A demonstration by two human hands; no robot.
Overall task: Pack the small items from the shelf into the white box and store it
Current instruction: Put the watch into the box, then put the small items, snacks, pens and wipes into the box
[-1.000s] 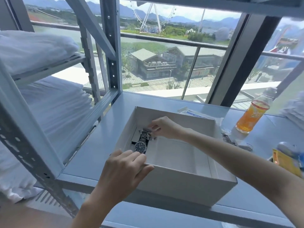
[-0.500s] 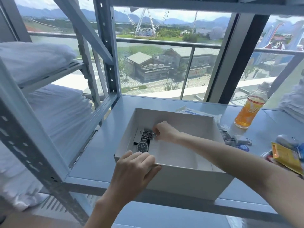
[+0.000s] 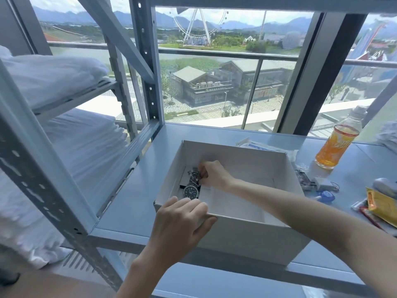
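An open white box stands on the grey-blue shelf. Inside it, at the left end, lies a dark wristwatch with a metal band. My right hand reaches down into the box and its curled fingers pinch the band's far end. My left hand grips the box's near left rim, fingers curled over the edge. More small items lie on the shelf right of the box: a white charger, a blue tag, yellow packets.
An orange drink bottle stands at the back right. A flat clear packet lies behind the box. Folded white bedding fills the rack on the left. A steel upright rises at the shelf's back left corner, glass behind.
My right hand has slid slightly left over the watch band inside the box. My left hand has stayed on the near rim. The view has shifted a little.
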